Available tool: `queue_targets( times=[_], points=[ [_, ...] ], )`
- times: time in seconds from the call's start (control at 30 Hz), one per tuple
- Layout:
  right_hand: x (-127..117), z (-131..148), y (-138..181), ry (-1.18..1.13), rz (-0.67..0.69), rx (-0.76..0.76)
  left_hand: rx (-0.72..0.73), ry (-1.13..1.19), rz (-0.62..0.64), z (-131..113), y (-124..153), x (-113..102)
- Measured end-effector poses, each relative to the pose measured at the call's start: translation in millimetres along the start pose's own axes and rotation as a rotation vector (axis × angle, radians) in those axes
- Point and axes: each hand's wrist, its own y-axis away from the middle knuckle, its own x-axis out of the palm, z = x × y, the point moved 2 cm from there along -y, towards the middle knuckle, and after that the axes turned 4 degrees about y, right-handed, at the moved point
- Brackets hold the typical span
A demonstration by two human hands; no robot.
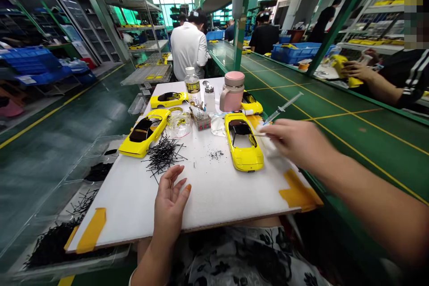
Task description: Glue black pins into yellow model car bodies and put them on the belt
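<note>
A yellow car [134, 146] stands at left, touching or just beside the black pins [164, 154]. Near them the left hand [171, 194] is empty, fingers loosely spread; steadying the body with it would probably help. Past the black specks [216, 155] sits the near car [246, 156], nose toward the person. The right hand [284, 138], blurred, pinches a thin stick [258, 134] at its side; contact is unclear. Light, controlled strokes should spare the paint. A syringe [283, 108] slants behind.

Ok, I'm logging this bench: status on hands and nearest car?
Left hand open, empty, near black sticks. Right hand beside nearest car, grip blurred. Syringe just beyond right hand.
</note>
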Motion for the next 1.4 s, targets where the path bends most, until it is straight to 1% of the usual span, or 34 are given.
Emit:
queue_targets(
  times=[0.1, 0.17, 0.23, 0.27, 0.33, 0.4, 0.5, 0.57, 0.6, 0.67, 0.73, 0.77, 0.83, 0.9, 0.97, 1.03, 1.1, 1.17, 1.23, 1.33, 1.4],
  points=[
    [32.2, 21.6, -40.4, 0.1, 0.149, -0.063, 0.033, -0.019, 0.004, 0.2, 1.0, 0.2],
    [48.8, 31.4, -64.8, 0.128, 0.216, -0.128, 0.046, -0.036, 0.026, 0.5, 1.9, 0.5],
    [54.8, 33.9, -80.4, 0.152, 0.253, -0.173, 0.058, -0.042, 0.05, 0.9, 2.9, 1.2],
    [53.4, 32.6, -84.9, 0.165, 0.262, -0.186, 0.066, -0.041, 0.057, 1.0, 3.2, 1.6],
    [42.4, 26.7, -88.9, 0.187, 0.265, -0.197, 0.086, -0.035, 0.06, 1.1, 3.3, 2.3],
    [22.6, 19.0, -89.4, 0.198, 0.237, -0.19, 0.108, -0.038, 0.058, 1.1, 2.5, 2.4],
    [-16.6, 10.2, -89.9, 0.128, 0.081, -0.167, 0.136, -0.055, 0.065, 0.2, 1.5, 1.1],
    [-41.7, 9.6, -90.8, -0.009, -0.027, -0.134, 0.179, -0.074, 0.069, -3.0, 4.8, 1.1],
    [-51.5, 12.0, -90.9, -0.108, -0.042, -0.106, 0.209, -0.083, 0.079, -5.8, 8.7, 2.5],
    [-63.2, 23.6, -88.9, -0.347, 0.021, 0.002, 0.266, -0.074, 0.148, -13.8, 21.3, 9.6],
    [-63.5, 44.7, -81.9, -0.615, 0.189, 0.187, 0.285, -0.007, 0.27, -24.1, 37.9, 21.5],
    [-60.3, 57.8, -76.3, -0.751, 0.287, 0.303, 0.271, 0.043, 0.329, -29.6, 45.7, 27.7],
    [-50.1, 85.2, -63.3, -1.041, 0.465, 0.531, 0.16, 0.133, 0.383, -38.7, 55.9, 36.8],
    [-39.0, 107.7, -51.6, -1.281, 0.597, 0.681, -0.01, 0.205, 0.334, -44.5, 55.3, 37.9],
    [-28.5, 119.8, -43.4, -1.433, 0.697, 0.751, -0.148, 0.251, 0.272, -47.6, 44.5, 31.8],
    [-17.6, 122.5, -38.5, -1.507, 0.775, 0.761, -0.235, 0.256, 0.279, -49.0, 27.7, 22.8],
    [-5.0, 120.0, -35.5, -1.527, 0.804, 0.75, -0.318, 0.216, 0.346, -48.6, 10.6, 15.1],
    [9.8, 116.8, -32.5, -1.526, 0.799, 0.745, -0.403, 0.147, 0.418, -46.9, -2.9, 10.4],
    [24.8, 115.0, -28.7, -1.522, 0.781, 0.747, -0.451, 0.044, 0.475, -44.4, -11.8, 8.6],
    [42.8, 113.8, -22.0, -1.521, 0.753, 0.739, -0.428, -0.189, 0.533, -40.2, -19.4, 7.8],
    [50.8, 112.4, -18.0, -1.524, 0.737, 0.722, -0.345, -0.374, 0.538, -38.9, -23.1, 6.4]
  ],
)
